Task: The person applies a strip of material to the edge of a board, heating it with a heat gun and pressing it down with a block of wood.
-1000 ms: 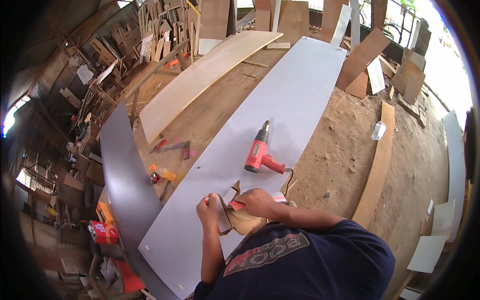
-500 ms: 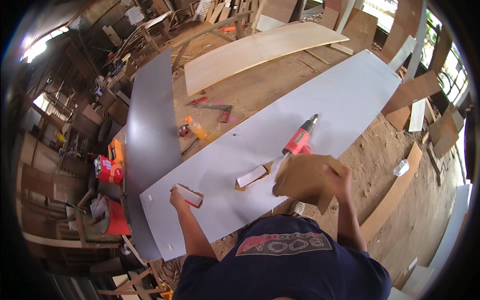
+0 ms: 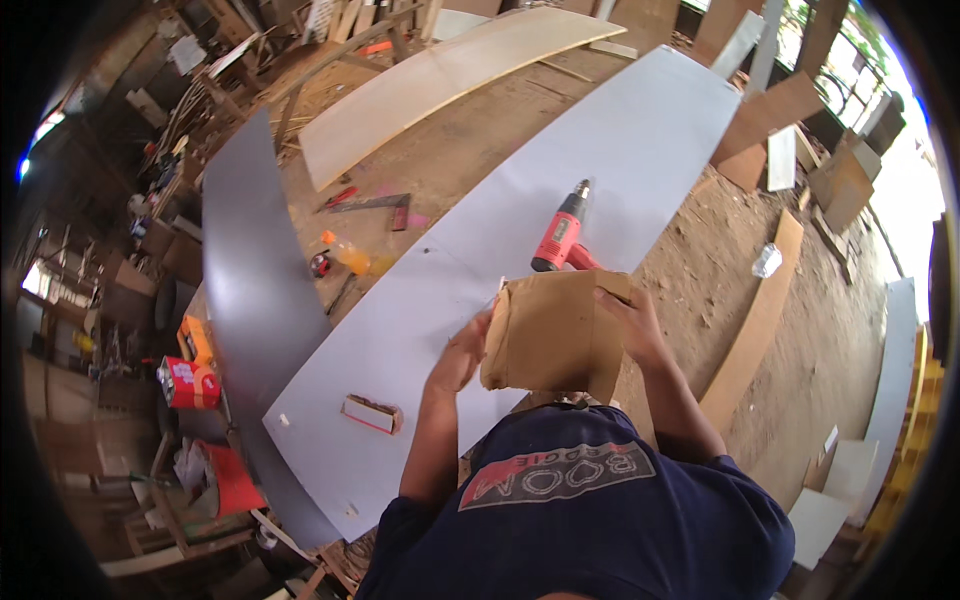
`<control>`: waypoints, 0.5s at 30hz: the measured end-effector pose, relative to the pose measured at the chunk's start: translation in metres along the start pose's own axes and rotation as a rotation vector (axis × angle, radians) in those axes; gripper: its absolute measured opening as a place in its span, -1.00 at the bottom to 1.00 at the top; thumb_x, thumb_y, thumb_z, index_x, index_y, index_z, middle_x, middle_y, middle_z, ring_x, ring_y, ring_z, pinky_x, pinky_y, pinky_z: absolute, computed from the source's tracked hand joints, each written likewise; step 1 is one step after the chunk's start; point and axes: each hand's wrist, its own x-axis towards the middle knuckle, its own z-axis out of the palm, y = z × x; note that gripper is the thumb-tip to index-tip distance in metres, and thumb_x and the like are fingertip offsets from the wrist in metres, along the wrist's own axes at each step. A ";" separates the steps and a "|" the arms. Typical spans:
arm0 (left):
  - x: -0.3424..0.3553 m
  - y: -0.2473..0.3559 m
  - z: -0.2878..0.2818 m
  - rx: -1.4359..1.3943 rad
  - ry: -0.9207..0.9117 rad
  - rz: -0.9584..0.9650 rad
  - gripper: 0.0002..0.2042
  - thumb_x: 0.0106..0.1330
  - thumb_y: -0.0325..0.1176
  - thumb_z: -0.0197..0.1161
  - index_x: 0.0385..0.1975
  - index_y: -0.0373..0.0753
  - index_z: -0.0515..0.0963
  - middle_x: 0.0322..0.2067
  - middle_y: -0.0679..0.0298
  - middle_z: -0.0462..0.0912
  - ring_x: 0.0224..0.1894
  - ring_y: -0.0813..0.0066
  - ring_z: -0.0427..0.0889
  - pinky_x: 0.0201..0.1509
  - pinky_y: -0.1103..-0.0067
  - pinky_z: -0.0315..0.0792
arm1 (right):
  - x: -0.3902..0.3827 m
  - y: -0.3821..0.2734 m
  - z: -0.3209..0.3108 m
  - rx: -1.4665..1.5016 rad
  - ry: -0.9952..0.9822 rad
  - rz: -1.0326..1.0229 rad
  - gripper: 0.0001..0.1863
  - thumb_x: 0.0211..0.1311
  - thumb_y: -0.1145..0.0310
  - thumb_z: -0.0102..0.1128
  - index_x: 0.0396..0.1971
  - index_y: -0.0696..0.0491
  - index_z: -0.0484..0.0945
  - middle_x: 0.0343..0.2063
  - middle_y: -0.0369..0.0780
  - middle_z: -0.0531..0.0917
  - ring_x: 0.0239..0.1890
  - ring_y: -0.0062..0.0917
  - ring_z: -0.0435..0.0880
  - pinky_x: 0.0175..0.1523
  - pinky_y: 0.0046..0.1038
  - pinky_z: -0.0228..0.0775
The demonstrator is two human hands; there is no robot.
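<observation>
A brown piece of cardboard (image 3: pixel 552 335) is held up in front of my torso, above the near edge of the pale grey panel (image 3: pixel 470 290). At its left edge is my left hand (image 3: pixel 464 353), fingers bent against the cardboard and partly hidden by it. My right hand (image 3: pixel 632 320) grips its upper right corner, thumb on the near face. Beyond the cardboard, a red and black heat gun (image 3: pixel 560 235) lies on the panel. A small pale block with a red edge (image 3: pixel 371 413) rests on the panel, left of my left arm.
A dark grey sheet (image 3: pixel 250 250) lies at the left, beside a red can (image 3: pixel 190 382). On the floor past the panel are an orange bottle (image 3: pixel 347 254), a tape measure (image 3: pixel 320 264) and a square (image 3: pixel 385 205). A long wooden board (image 3: pixel 450 85) lies farther off.
My left hand has let go of the small red-edged block and moved right to the cardboard. The cardboard has come left, covering where the other small block lay. The view has shifted.
</observation>
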 end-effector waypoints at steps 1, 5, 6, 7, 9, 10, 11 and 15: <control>0.008 -0.009 0.009 -0.037 -0.023 -0.122 -0.42 0.63 0.04 0.20 0.41 -0.30 0.44 0.24 0.24 0.61 0.26 0.54 0.58 0.38 0.49 0.47 | -0.005 0.002 0.002 0.026 0.025 0.054 -0.70 0.60 0.32 0.24 0.12 0.21 0.68 -0.21 -0.46 0.69 -0.19 -0.83 0.57 -0.11 -0.61 0.44; 0.008 -0.032 0.060 0.045 -0.344 -0.204 -0.38 0.65 0.10 0.14 0.46 -0.27 0.40 0.28 0.24 0.59 0.27 0.44 0.60 0.38 0.44 0.50 | -0.030 0.043 0.005 -0.180 0.195 0.071 -0.55 0.71 0.16 0.06 0.31 0.18 0.58 -0.08 -0.39 0.72 -0.07 -0.75 0.63 0.07 -0.57 0.49; 0.007 -0.040 0.064 0.043 -0.377 -0.233 -0.38 0.65 0.10 0.14 0.46 -0.27 0.40 0.28 0.24 0.59 0.27 0.44 0.60 0.38 0.44 0.50 | -0.037 0.055 0.005 -0.180 0.238 0.081 -0.55 0.71 0.16 0.06 0.31 0.18 0.58 -0.08 -0.39 0.72 -0.07 -0.75 0.63 0.07 -0.57 0.49; 0.005 -0.050 0.068 -0.078 -0.288 -0.299 -0.36 0.65 0.14 0.10 0.47 -0.26 0.39 0.28 0.22 0.60 0.28 0.39 0.61 0.38 0.42 0.51 | -0.040 0.058 0.010 -0.001 0.314 0.006 -0.49 0.74 0.09 -0.04 0.34 0.18 0.54 0.01 -0.35 0.72 0.01 -0.68 0.64 0.17 -0.51 0.48; 0.003 -0.049 0.090 -0.297 -0.216 -0.348 -0.34 0.69 0.21 -0.08 0.48 -0.23 0.39 0.30 0.15 0.61 0.28 0.29 0.65 0.37 0.39 0.54 | -0.060 0.037 0.004 0.532 0.106 0.071 -0.31 0.76 -0.10 -0.30 0.42 0.19 0.44 0.27 -0.23 0.65 0.22 -0.48 0.63 0.40 -0.35 0.42; 0.002 -0.046 0.101 -0.286 -0.245 -0.373 -0.34 0.69 0.21 -0.08 0.48 -0.23 0.39 0.30 0.15 0.61 0.28 0.29 0.65 0.37 0.39 0.54 | -0.067 0.037 -0.011 0.536 0.142 0.056 -0.31 0.76 -0.10 -0.30 0.42 0.19 0.44 0.27 -0.23 0.65 0.22 -0.48 0.63 0.40 -0.35 0.42; 0.001 -0.047 0.111 -0.311 -0.215 -0.358 -0.35 0.70 0.19 -0.10 0.48 -0.25 0.38 0.30 0.12 0.61 0.28 0.29 0.66 0.36 0.39 0.55 | -0.077 0.041 -0.032 0.585 0.097 0.160 -0.38 0.75 -0.04 -0.19 0.41 0.17 0.45 0.24 -0.25 0.66 0.20 -0.50 0.63 0.38 -0.39 0.42; 0.011 -0.058 0.142 -0.199 -0.188 -0.388 -0.37 0.74 0.14 -0.17 0.46 -0.28 0.41 0.30 0.11 0.61 0.25 0.31 0.67 0.33 0.40 0.58 | -0.092 0.050 -0.073 0.043 0.082 0.145 -0.61 0.64 0.20 0.14 0.27 0.11 0.59 -0.04 -0.26 0.74 -0.01 -0.55 0.68 0.18 -0.43 0.51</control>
